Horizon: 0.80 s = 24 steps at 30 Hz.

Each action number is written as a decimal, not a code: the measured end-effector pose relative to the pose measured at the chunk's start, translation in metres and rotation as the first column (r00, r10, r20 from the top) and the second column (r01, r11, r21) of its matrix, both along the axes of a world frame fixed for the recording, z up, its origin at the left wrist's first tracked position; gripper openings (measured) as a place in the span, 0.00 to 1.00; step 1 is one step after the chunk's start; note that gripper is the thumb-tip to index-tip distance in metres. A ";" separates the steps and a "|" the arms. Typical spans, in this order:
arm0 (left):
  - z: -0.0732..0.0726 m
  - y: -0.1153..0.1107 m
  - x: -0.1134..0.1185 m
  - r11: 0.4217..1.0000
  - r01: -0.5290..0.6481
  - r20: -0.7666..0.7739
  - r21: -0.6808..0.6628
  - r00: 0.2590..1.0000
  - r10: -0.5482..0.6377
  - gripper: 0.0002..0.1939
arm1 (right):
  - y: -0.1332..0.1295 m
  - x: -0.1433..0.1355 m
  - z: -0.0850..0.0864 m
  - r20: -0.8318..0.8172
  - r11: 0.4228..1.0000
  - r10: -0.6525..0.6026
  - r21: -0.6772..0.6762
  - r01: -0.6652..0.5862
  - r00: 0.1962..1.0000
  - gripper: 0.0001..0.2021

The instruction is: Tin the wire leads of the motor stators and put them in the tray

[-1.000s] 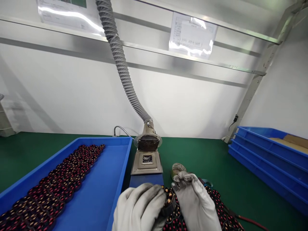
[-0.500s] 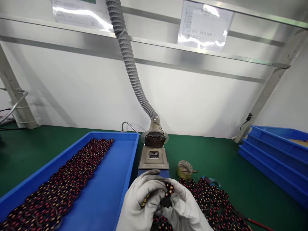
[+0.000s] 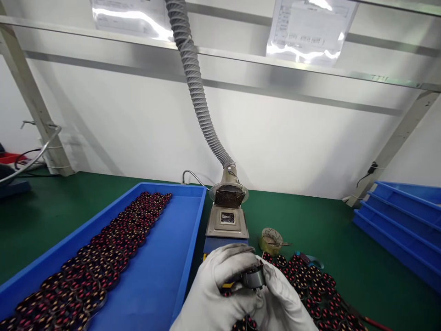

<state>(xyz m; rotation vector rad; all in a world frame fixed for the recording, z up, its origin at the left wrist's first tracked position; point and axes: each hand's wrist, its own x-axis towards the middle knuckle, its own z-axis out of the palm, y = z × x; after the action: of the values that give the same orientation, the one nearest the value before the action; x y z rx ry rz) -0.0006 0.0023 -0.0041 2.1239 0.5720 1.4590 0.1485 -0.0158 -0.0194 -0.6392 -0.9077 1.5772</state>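
My left hand (image 3: 220, 285), in a white glove with dark-stained fingers, is curled round a dark round part (image 3: 254, 278) near the bottom centre. My right hand (image 3: 284, 294), gloved too, closes on the same part from the right. The part is tilted so its smooth dark side shows. Both hands are in front of a metal solder pot (image 3: 227, 231) with a small square opening. Many small round parts with red and gold dots (image 3: 315, 287) lie on the green table to the right, and some show beneath my hands.
A blue tray (image 3: 156, 262) at the left holds rows of similar parts. Above the pot hangs a grey hose (image 3: 198, 92) with a hood. A round tin (image 3: 271, 241), blue-handled tool (image 3: 315, 262), red-handled tool (image 3: 375, 323) and stacked blue trays (image 3: 399, 230) are at the right.
The held part has turned from showing its dotted face to showing its smooth dark side. My hands have shifted slightly right in the view, and the whole scene has shifted right too.
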 end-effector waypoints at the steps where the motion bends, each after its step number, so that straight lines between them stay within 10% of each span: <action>1: 0.001 0.000 0.000 1.000 0.018 0.014 -0.023 1.000 -0.018 0.17 | 0.001 0.004 0.000 0.024 1.000 -0.004 0.011 0.003 1.000 0.11; 11: 0.008 -0.001 -0.002 0.980 0.038 0.147 -0.196 0.989 -0.009 0.07 | -0.010 -0.023 -0.003 -0.123 0.997 0.026 -0.068 -0.035 0.992 0.16; 15: -0.001 -0.005 0.007 0.801 0.191 0.523 -0.567 0.835 0.171 0.07 | -0.010 -0.027 0.000 -0.187 0.990 0.062 -0.110 -0.084 0.980 0.16; 18: 0.001 0.000 0.001 0.793 0.186 0.643 -0.580 0.702 0.305 0.09 | -0.011 -0.022 -0.002 -0.256 0.990 0.048 -0.115 -0.080 0.965 0.18; 24: 0.016 -0.002 0.001 0.786 0.198 0.336 -0.585 0.942 0.013 0.08 | -0.013 -0.025 0.002 -0.243 0.991 -0.039 -0.134 0.007 0.969 0.13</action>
<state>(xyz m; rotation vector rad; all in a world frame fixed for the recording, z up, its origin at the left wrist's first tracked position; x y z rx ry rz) 0.0005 0.0004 0.0119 1.3484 0.6860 1.2943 0.1236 -0.0287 -0.0173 -0.5297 -0.6135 1.6627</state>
